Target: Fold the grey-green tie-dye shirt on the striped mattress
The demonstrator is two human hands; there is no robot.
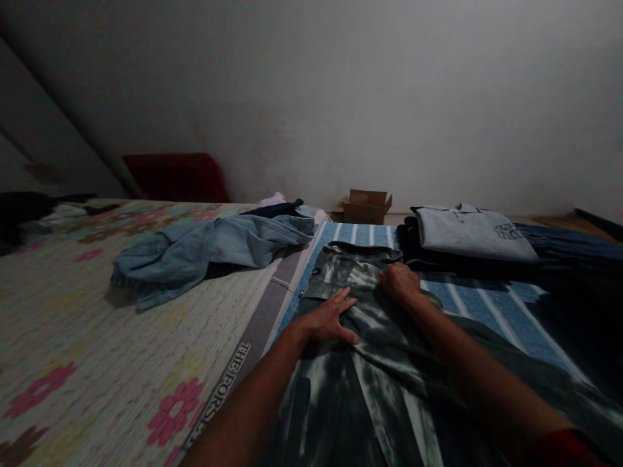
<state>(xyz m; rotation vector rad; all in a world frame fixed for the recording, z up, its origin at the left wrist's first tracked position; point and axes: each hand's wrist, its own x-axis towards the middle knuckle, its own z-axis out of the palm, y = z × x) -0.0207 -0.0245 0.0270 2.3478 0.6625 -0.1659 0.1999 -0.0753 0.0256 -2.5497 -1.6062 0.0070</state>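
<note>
A dark grey-green jacket (377, 324) with pale tie-dye blotches lies spread out, its collar end towards the wall and a sleeve running off to the right. My left hand (331, 316) rests flat on its left front, beside a flap with a small metal button, fingers spread. Near the collar on the other side, my right hand (402, 282) has its fingers curled down and pinches the cloth. Under the jacket is a blue-and-white striped sheet (479, 308). My forearms cover part of the jacket's lower half.
Light blue jeans (209, 243) lie crumpled on the flowered mat (121, 350) at left. Folded clothes with a grey hoodie (470, 230) on top are at right, beside dark denim (569, 243). By the wall stand a cardboard box (365, 207) and a red panel (175, 176).
</note>
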